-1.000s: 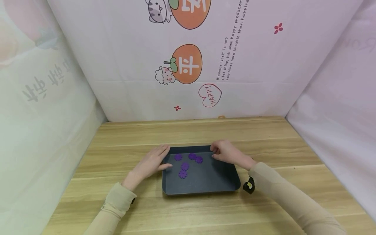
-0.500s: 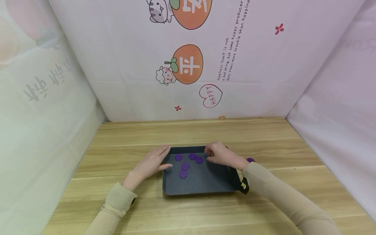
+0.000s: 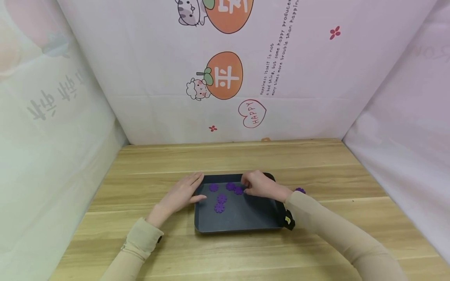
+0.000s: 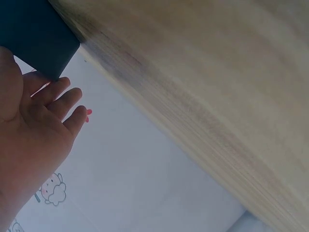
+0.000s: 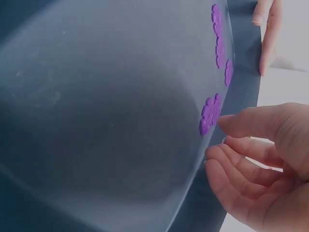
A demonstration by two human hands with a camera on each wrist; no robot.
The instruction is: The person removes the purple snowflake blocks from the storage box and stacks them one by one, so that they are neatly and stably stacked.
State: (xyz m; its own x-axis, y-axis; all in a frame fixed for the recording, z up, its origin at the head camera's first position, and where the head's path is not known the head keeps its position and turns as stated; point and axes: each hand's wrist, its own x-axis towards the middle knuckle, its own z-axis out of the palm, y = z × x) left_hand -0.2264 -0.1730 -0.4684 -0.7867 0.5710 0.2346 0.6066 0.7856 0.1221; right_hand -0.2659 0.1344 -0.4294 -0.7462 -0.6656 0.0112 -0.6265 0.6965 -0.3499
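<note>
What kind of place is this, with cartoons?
Probably a screened-off tabletop workspace: pale printed sheets line three sides of a wood-grain table, and a dark tray of purple flower-shaped pieces lies on it.

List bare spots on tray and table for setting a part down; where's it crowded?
Bare: the tray floor between the purple discs and the near rim; table strip between tray and back cloth; table in front, between the sleeves.
Crowded: the tray's far-left area, with five discs, left hand at the rim, right hand close by.
</note>
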